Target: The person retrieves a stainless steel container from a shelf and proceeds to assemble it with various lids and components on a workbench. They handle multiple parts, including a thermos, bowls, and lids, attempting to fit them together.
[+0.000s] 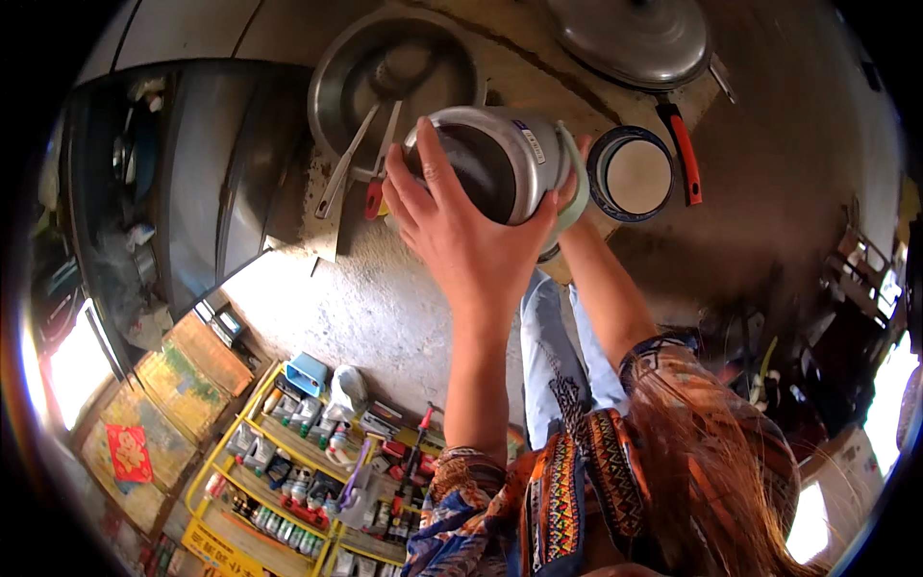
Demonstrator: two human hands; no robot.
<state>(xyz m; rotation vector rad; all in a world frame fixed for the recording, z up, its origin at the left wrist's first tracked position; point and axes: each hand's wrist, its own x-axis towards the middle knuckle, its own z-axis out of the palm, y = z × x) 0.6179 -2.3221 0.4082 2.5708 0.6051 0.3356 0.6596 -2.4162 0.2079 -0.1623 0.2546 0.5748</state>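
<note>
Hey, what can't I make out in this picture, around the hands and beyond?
All in the head view:
- Right hand: mostly hidden behind the silver vessel and its pale green handle.
- Silver vessel's far side: turned away from the camera.
- Large metal lid: cut off by the upper edge; it hides anything beneath.
- Small bottles on the yellow rack: too small to identify.

Metal basin [318, 101], lidded pan [635, 43] and dark-rimmed bowl [597, 178] are supported by brown worktop [527, 85]. Yellow-framed rack [240, 530] is loaded with small bottles [306, 485] and blue container [306, 373].
</note>
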